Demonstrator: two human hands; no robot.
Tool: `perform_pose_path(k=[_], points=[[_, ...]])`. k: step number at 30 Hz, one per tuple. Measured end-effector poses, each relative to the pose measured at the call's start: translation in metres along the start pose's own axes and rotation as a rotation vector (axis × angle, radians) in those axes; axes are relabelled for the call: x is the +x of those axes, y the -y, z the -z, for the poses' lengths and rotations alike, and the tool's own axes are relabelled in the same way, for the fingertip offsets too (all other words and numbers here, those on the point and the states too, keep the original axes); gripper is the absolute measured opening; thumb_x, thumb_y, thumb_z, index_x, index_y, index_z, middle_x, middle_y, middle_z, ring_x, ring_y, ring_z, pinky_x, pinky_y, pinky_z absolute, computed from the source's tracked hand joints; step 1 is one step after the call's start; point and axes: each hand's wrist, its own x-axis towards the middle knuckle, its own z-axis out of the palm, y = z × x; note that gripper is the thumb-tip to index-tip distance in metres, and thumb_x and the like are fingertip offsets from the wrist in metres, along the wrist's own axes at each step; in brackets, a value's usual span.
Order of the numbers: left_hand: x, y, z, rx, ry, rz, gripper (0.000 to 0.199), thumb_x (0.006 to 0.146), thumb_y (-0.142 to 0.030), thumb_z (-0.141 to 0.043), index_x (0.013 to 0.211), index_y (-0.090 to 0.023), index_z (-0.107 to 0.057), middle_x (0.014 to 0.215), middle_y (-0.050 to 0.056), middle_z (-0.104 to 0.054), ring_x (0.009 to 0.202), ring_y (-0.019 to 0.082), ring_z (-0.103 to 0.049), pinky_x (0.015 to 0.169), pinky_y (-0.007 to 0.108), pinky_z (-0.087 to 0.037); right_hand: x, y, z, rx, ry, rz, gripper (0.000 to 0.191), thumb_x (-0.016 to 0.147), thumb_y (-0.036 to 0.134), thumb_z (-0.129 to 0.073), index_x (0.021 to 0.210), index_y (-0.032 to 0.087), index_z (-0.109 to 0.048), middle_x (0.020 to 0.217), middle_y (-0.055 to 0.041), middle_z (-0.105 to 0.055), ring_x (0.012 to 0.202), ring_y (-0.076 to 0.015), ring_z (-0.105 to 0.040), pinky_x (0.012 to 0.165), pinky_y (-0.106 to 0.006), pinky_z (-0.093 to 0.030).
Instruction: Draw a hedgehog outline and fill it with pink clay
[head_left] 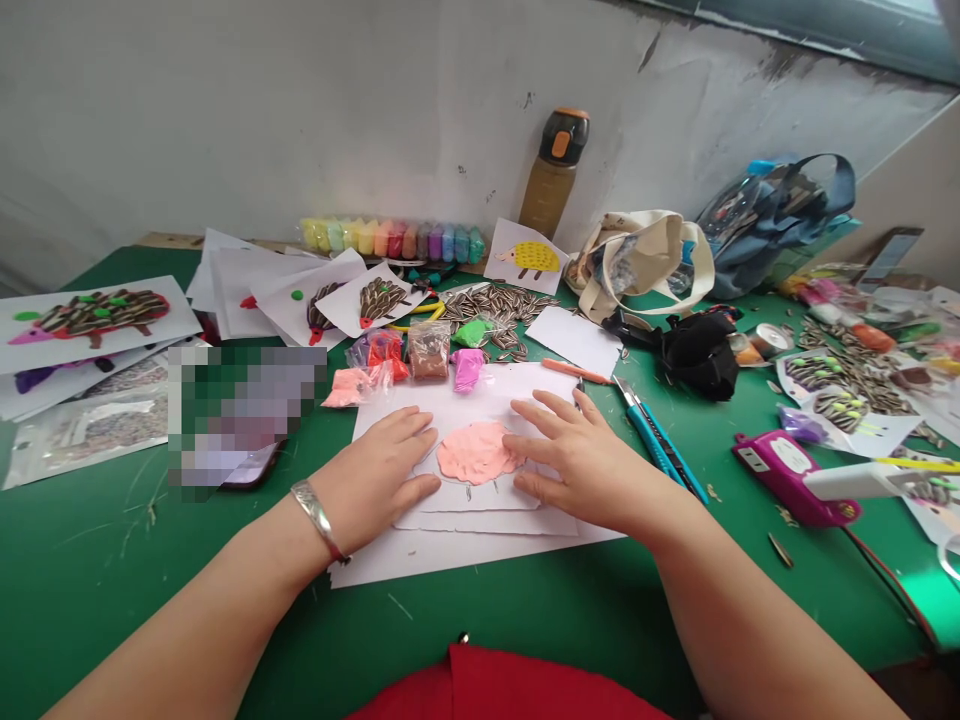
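A flattened patch of pink modelling clay (480, 453) lies on white paper (450, 500) right in front of me, with pencil lines showing below it. My left hand (386, 462) rests on the paper at the clay's left side, fingers stretched out, holding nothing. On the other side, my right hand (562, 450) has its fingers spread, and its fingertips touch or overlap the clay's right edge. Just behind the paper sit bags of clay: pink (349, 387), red (386, 355), brown (429, 350) and magenta (469, 370).
Sunflower seeds (499, 305) are heaped behind the clay bags. A blue utility knife (660, 440) and an orange pen (577, 372) lie to the right, near a purple glue gun (795, 480). Hedgehog pictures (97, 315) and a blurred phone (247, 420) lie left. A bottle (555, 175) stands at the wall.
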Motion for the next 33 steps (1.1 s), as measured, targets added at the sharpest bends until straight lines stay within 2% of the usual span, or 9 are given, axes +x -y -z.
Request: perform_pose_path(k=[6,11,18,20,26,33], points=[[0.001,-0.0019,0.0014,0.025,0.015,-0.002,0.038,0.09,-0.029,-0.057,0.12,-0.006,-0.059,0.136,0.019,-0.051,0.131,0.032,-0.041,0.11,0.044,-0.035,-0.0034,0.0014,0.0031,0.002,-0.11,0.022,0.035,0.09,0.048,-0.05,0.119,0.034,-0.064,0.15,-0.0056,-0.038,0.138,-0.0339,-0.03,0.109,-0.064,-0.019],[0.0007,-0.0022,0.0016,0.04,0.006,-0.014,0.038,0.09,-0.03,-0.057,0.121,-0.007,-0.059,0.136,0.019,-0.05,0.131,0.032,-0.041,0.109,0.044,-0.035,-0.0036,0.0049,0.0013,-0.027,-0.132,0.046,0.037,0.091,0.048,-0.049,0.123,0.033,-0.062,0.149,-0.0055,-0.04,0.138,-0.0342,-0.03,0.109,-0.066,-0.016],[0.0025,-0.0019,0.0016,0.04,0.004,-0.024,0.039,0.09,-0.028,-0.057,0.121,-0.007,-0.058,0.135,0.019,-0.051,0.131,0.032,-0.041,0.109,0.044,-0.036,-0.0065,0.0021,0.0079,-0.047,-0.21,0.048,0.039,0.092,0.049,-0.046,0.124,0.033,-0.061,0.148,-0.0059,-0.04,0.14,-0.0309,-0.026,0.111,-0.059,-0.019],[0.0018,-0.0019,0.0017,0.035,0.001,-0.023,0.039,0.09,-0.028,-0.057,0.122,-0.006,-0.058,0.134,0.019,-0.052,0.13,0.032,-0.041,0.109,0.043,-0.036,-0.0078,0.0015,0.0085,-0.053,-0.183,0.04,0.039,0.092,0.051,-0.045,0.124,0.033,-0.061,0.148,-0.0058,-0.04,0.14,-0.032,-0.025,0.11,-0.061,-0.018],[0.001,-0.0027,0.003,0.022,-0.014,-0.027,0.036,0.089,-0.027,-0.057,0.118,-0.007,-0.06,0.132,0.018,-0.053,0.129,0.032,-0.042,0.109,0.041,-0.036,-0.0094,0.0046,0.0054,-0.022,0.009,0.033,0.042,0.088,0.052,-0.051,0.127,0.036,-0.057,0.152,-0.0062,-0.034,0.14,-0.0375,-0.024,0.107,-0.069,-0.016],[0.0014,-0.0024,0.0018,0.013,-0.018,-0.028,0.034,0.089,-0.028,-0.057,0.117,-0.008,-0.06,0.131,0.017,-0.054,0.129,0.03,-0.042,0.11,0.041,-0.034,-0.0078,0.0101,0.0057,0.031,0.107,0.029,0.046,0.086,0.054,-0.053,0.126,0.033,-0.058,0.153,-0.0061,-0.033,0.142,-0.0377,-0.019,0.109,-0.067,-0.013]])
